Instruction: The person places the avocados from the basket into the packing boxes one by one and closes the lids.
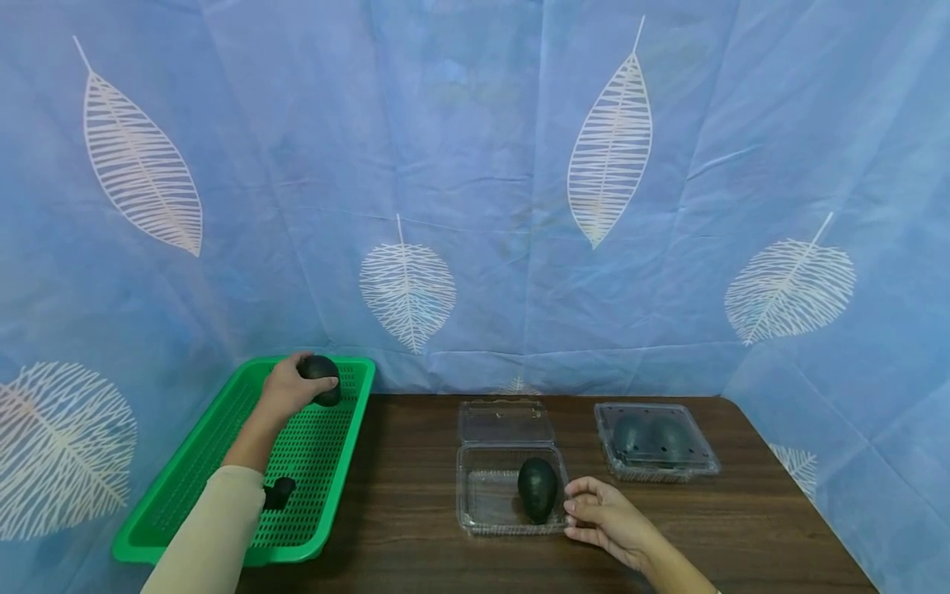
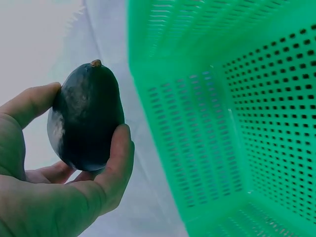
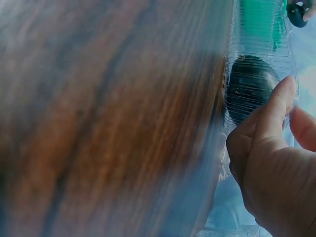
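Note:
My left hand (image 1: 285,389) grips a dark avocado (image 1: 325,381) above the far end of a green plastic basket (image 1: 331,503). In the left wrist view, thumb and fingers wrap around this avocado (image 2: 89,118), its stem end upward. On the table, an open clear plastic clamshell box (image 1: 486,528) has its lid (image 1: 506,422) folded back away from me. A second avocado (image 1: 538,490) lies in the right side of that box. My right hand (image 1: 610,524) holds the box's right edge between thumb and fingers, also seen in the right wrist view (image 3: 271,163).
A closed clear clamshell (image 1: 664,472) with two avocados (image 1: 670,440) inside stands at the back right of the brown wooden table (image 1: 416,495). A small black object (image 1: 279,492) shows in the basket beside my left forearm. Behind the table hangs a blue leaf-patterned cloth (image 1: 482,181).

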A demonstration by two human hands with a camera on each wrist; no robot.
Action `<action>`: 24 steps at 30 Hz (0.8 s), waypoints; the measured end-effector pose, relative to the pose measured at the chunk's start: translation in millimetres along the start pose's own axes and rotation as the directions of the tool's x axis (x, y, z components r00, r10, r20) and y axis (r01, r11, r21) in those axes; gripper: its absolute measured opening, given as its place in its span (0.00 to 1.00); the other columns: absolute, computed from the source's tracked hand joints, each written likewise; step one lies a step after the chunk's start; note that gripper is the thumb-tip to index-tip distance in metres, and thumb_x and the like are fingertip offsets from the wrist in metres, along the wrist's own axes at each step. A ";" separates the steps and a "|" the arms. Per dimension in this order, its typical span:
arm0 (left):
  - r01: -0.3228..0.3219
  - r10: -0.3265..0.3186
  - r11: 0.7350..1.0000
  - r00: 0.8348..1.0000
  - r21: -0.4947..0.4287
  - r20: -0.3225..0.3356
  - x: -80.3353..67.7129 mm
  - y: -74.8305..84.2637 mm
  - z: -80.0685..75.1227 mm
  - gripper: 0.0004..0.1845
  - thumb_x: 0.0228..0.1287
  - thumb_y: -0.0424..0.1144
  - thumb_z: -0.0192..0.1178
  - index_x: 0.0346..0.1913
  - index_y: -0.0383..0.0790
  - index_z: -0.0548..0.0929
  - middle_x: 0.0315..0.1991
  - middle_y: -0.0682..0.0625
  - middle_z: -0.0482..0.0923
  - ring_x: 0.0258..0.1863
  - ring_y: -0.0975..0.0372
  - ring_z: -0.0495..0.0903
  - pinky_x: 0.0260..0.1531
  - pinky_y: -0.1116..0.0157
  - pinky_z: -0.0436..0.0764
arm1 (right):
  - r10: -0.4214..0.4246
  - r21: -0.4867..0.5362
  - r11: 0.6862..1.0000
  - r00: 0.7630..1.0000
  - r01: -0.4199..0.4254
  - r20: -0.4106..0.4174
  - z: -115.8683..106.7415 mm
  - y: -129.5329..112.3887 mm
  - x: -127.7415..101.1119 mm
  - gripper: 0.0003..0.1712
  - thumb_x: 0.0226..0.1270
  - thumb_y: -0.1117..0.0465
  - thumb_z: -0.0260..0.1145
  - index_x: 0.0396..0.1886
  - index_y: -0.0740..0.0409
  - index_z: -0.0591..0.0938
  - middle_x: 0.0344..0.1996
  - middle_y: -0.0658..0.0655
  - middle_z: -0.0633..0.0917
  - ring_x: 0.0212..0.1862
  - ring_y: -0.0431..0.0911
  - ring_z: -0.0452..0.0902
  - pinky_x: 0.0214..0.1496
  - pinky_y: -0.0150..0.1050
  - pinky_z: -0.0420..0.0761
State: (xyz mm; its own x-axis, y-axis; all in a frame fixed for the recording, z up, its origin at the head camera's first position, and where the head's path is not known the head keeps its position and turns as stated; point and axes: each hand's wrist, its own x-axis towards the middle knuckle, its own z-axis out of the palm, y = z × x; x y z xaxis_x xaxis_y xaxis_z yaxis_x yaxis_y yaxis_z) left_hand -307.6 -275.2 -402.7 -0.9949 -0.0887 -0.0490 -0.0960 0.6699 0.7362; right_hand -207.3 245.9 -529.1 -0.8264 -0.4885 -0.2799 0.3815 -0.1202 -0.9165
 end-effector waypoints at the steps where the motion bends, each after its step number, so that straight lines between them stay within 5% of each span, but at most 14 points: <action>1: -0.008 0.008 1.000 1.000 0.009 -0.001 -1.5 2.5 -0.5 0.47 0.71 0.49 0.64 0.81 0.31 0.53 0.74 0.22 0.57 0.68 0.29 0.65 0.58 0.37 0.78 | 0.000 0.000 1.000 1.000 0.000 -0.001 0.0 0.3 0.1 0.16 0.79 0.65 0.60 0.59 0.64 0.67 0.40 0.50 0.78 0.43 0.41 0.82 0.51 0.36 0.87; 24: -0.152 0.150 0.986 0.988 0.064 0.030 -26.8 53.2 22.5 0.43 0.69 0.50 0.67 0.79 0.35 0.61 0.73 0.28 0.64 0.65 0.34 0.73 0.52 0.41 0.83 | 0.000 -0.001 1.000 1.000 0.000 -0.012 0.1 0.2 1.7 0.17 0.78 0.65 0.61 0.59 0.64 0.68 0.40 0.51 0.78 0.43 0.41 0.82 0.51 0.35 0.87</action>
State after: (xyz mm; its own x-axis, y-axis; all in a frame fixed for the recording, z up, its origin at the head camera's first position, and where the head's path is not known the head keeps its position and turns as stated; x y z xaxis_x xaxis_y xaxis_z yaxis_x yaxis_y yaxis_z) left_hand -286.8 -220.6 -377.4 -0.9985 0.0350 0.0418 0.0542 0.7217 0.6901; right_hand -208.5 245.0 -529.8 -0.8314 -0.4778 -0.2836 0.3811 -0.1189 -0.9169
